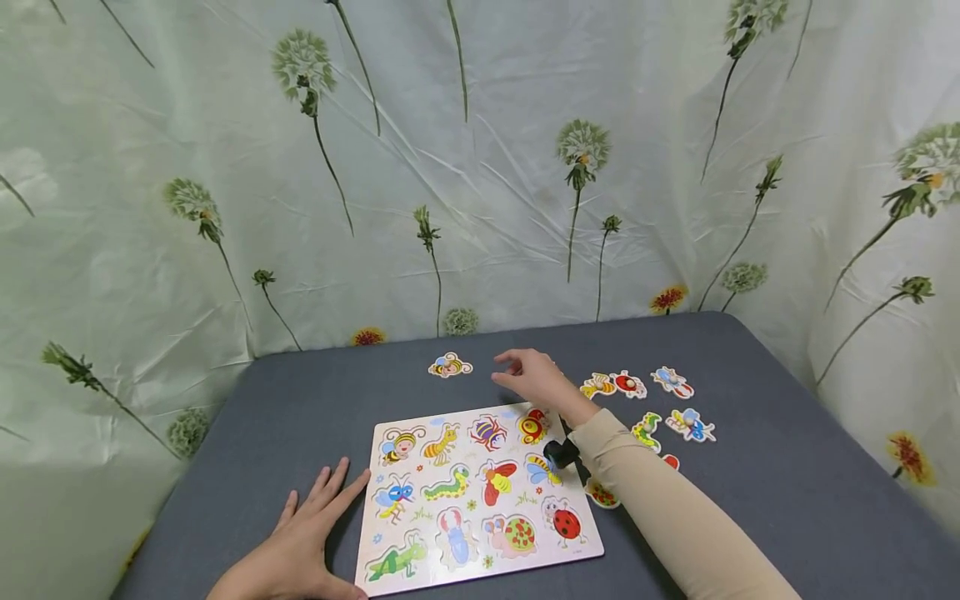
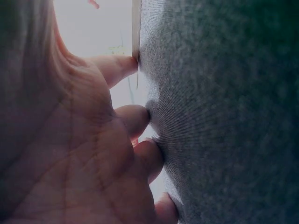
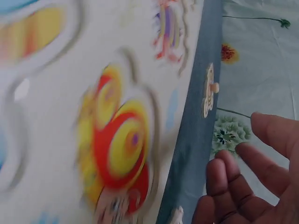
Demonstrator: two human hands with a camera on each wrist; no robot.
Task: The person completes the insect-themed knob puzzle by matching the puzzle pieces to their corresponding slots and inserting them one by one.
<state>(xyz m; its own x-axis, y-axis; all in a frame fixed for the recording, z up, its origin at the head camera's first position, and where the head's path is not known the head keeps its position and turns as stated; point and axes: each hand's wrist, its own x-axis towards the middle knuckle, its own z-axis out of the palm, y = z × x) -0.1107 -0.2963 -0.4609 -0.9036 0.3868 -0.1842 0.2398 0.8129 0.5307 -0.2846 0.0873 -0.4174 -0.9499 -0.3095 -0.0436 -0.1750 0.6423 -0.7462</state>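
A wooden insect puzzle board (image 1: 543,550) lies on the table, with insect pictures in its recesses. My left hand (image 1: 300,533) rests by its left side with fingers spread, index fingertip and thumb at the board's edge. In the left wrist view, the fingertips of the left hand (image 2: 84,140) press on the cloth. Over the board's far edge hovers my right hand (image 1: 536,379), its fingers loosely bent around nothing. Left of those fingers, apart from them, lies a bee puzzle piece (image 1: 450,365); the right wrist view shows the bee piece (image 3: 208,91) with its peg.
Several loose pieces lie right of the board, among them a ladybug (image 1: 628,384), a beetle (image 1: 672,382), a blue winged insect (image 1: 690,425) and a green caterpillar (image 1: 647,432). My right forearm partly covers a red piece (image 1: 671,461). A flowered curtain (image 1: 495,183) hangs behind the table.
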